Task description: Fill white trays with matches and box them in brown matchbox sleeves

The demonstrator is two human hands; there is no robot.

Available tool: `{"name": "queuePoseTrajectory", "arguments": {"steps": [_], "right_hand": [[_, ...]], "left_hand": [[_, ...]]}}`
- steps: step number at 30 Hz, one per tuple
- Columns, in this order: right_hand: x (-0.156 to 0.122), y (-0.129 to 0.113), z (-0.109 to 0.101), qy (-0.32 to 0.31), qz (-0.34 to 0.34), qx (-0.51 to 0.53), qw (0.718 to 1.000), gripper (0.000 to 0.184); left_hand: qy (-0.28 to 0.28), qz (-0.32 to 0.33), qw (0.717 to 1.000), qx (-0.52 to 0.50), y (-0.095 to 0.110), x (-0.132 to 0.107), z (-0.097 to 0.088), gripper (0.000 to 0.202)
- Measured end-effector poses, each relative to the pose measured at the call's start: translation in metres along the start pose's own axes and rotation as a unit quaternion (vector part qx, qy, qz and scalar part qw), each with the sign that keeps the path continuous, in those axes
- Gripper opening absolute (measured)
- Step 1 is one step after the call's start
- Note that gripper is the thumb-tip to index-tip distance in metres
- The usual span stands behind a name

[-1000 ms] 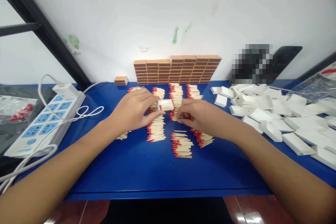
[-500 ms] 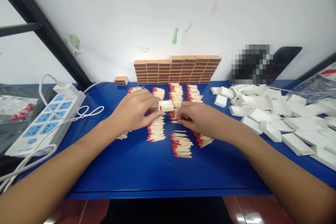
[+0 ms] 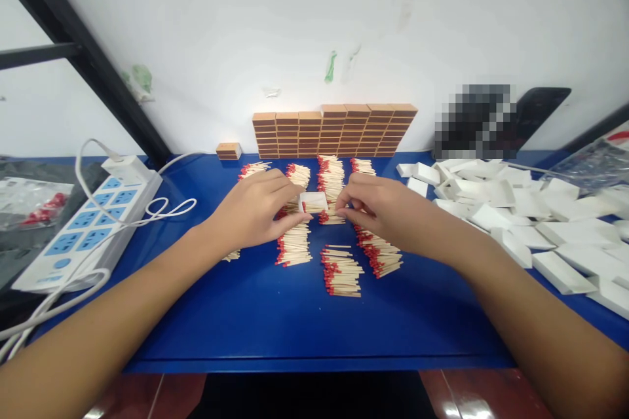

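Head view: left hand (image 3: 253,209) pinches white tray (image 3: 314,199); at its three o'clock, right hand (image 3: 381,206) curls nearly closed, hold unclear.

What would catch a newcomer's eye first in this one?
Red-tipped matches piled mid-way across the blue table; above them the left hand grips a small tray, the right hand close beside it. Behind, matchboxes stand stacked by the wall. White trays lie heaped at the right.

Right hand (image 3: 386,204) raised, fingers (image 3: 348,192) nearer white tray (image 3: 317,198)
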State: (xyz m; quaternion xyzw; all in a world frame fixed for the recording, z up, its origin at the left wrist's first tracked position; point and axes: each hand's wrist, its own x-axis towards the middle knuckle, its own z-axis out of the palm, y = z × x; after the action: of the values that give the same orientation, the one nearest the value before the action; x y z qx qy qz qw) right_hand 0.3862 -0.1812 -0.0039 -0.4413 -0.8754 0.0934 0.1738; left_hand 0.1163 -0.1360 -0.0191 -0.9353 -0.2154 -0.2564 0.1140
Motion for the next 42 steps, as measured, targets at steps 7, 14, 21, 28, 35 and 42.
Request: {"name": "queuePoseTrajectory", "arguments": {"steps": [7,14,21,28,35,42], "right_hand": [[0.0,-0.001,0.005,0.056,-0.008,-0.009,0.998,0.015],[0.001,-0.003,0.014,0.075,-0.017,-0.022,0.997,0.014],[0.003,-0.009,0.017,0.072,-0.028,-0.038,0.996,0.013],[0.002,-0.005,0.016,0.073,-0.018,-0.024,0.997,0.011],[0.002,0.004,0.006,0.006,-0.009,-0.024,1.0,0.012],[0.002,0.004,0.012,-0.042,-0.001,0.002,0.999,0.016]], "left_hand": [[0.001,0.012,1.0,-0.026,0.01,0.001,0.003,0.035],[0.012,0.016,0.999,-0.042,0.014,0.002,0.004,0.035],[0.004,0.016,0.999,-0.038,0.015,0.002,0.003,0.038],[0.006,0.018,0.999,-0.03,0.013,0.002,0.003,0.035],[0.023,0.001,1.0,0.007,0.001,0.0,0.001,0.037],[0.011,-0.008,1.0,0.014,0.0,0.001,-0.001,0.036]]}}
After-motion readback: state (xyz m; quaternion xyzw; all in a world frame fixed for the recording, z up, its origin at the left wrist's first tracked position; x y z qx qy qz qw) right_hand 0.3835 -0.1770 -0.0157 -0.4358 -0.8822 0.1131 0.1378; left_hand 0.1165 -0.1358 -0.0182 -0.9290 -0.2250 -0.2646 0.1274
